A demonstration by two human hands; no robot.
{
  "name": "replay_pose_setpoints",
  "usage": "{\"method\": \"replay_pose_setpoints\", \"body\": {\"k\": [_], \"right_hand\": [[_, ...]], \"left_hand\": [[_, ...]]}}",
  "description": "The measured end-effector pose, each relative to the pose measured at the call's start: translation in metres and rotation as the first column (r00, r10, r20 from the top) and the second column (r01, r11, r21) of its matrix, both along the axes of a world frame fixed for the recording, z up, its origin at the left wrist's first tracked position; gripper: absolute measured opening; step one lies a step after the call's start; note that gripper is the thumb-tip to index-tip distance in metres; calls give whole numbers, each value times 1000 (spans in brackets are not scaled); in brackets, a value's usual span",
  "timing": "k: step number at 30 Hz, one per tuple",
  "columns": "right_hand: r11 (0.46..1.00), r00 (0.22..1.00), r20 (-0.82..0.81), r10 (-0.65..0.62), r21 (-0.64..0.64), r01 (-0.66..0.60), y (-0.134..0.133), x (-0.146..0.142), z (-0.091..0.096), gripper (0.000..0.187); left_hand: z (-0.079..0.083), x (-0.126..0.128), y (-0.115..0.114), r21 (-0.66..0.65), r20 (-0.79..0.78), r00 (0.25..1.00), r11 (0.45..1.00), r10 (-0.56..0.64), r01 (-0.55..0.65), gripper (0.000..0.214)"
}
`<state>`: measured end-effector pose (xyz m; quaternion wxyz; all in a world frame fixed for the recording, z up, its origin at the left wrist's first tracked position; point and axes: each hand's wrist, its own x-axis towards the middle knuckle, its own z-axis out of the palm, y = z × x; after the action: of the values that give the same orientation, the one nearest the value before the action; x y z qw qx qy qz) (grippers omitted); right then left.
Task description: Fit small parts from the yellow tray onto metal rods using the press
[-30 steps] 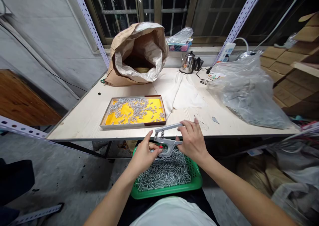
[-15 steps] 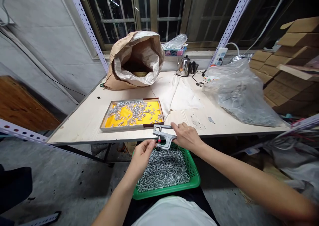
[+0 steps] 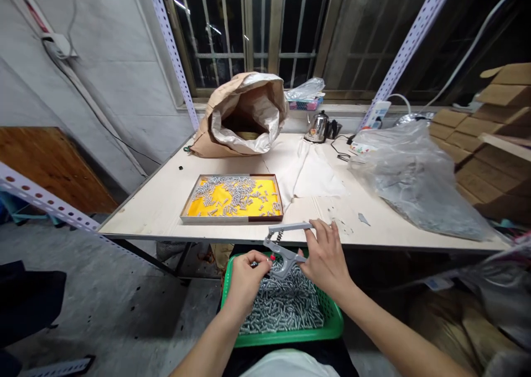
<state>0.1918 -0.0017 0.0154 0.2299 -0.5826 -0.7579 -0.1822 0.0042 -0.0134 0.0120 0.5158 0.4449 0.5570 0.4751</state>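
Observation:
My right hand (image 3: 326, 258) grips the handles of a grey metal press plier (image 3: 286, 244), whose handles stand spread apart above my lap. My left hand (image 3: 246, 280) is pinched at the plier's jaw by its red tip, holding something too small to make out. Both hands hover over a green basket (image 3: 332, 324) on my lap, filled with several small metal springs (image 3: 286, 308). On the table ahead lies a shallow tray (image 3: 232, 219) with a yellow lining and several more metal parts.
A light wooden table (image 3: 157, 205) runs across in front of me. On it stand an open brown paper sack (image 3: 243, 114), a white cloth (image 3: 307, 169), a kettle (image 3: 317, 127) and a large clear plastic bag (image 3: 418, 177). Cardboard boxes (image 3: 481, 139) are stacked at the right.
The plier's handles, squeezed together half a second ago, have sprung apart again. My left hand has moved back to the jaw. The view has shifted slightly left.

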Motion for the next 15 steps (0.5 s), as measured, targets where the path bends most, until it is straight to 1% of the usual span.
{"method": "replay_pose_setpoints", "body": {"k": [3,4,5,6,7,8,9,10,11,12,13,14,15], "right_hand": [[1000,1000,12,-24,20,24,-6,11,-15,47],[999,999,28,-23,29,22,-8,16,-20,46],[999,999,40,-23,32,22,-10,22,-25,44],[999,998,57,-22,41,20,-12,29,-29,44],[998,997,68,-23,51,19,-14,35,-33,44],[998,997,78,-25,60,20,-16,40,-36,44],[997,996,84,-29,71,23,-17,45,-39,43],[996,996,85,-34,81,27,-18,49,-41,43],[995,996,84,-39,90,31,-18,52,-42,42],[995,996,81,-43,99,34,-18,54,-43,42],[994,996,77,-45,107,36,-18,55,-43,41],[993,996,74,-43,115,35,-17,56,-43,41],[992,997,73,-40,124,30,-16,56,-43,41]], "left_hand": [[0,-4,-4,87,34,981,978,190,-192,14],[0,-7,-6,115,1,978,971,209,-208,16],[1,-11,-10,133,-62,983,977,174,-165,16],[1,-15,-13,128,-148,985,989,87,-69,16],[1,-19,-15,101,-239,970,993,-32,57,14],[1,-24,-16,65,-322,936,983,-144,174,12],[3,-28,-13,35,-394,893,968,-217,250,14],[5,-33,-5,26,-462,855,961,-234,277,21],[8,-39,7,36,-543,816,966,-196,256,27],[13,-46,23,60,-627,769,977,-122,204,30],[18,-54,43,90,-709,704,986,-35,140,30],[24,-62,66,107,-799,599,992,43,72,28],[29,-71,89,114,-831,549,993,91,7,27]]}}
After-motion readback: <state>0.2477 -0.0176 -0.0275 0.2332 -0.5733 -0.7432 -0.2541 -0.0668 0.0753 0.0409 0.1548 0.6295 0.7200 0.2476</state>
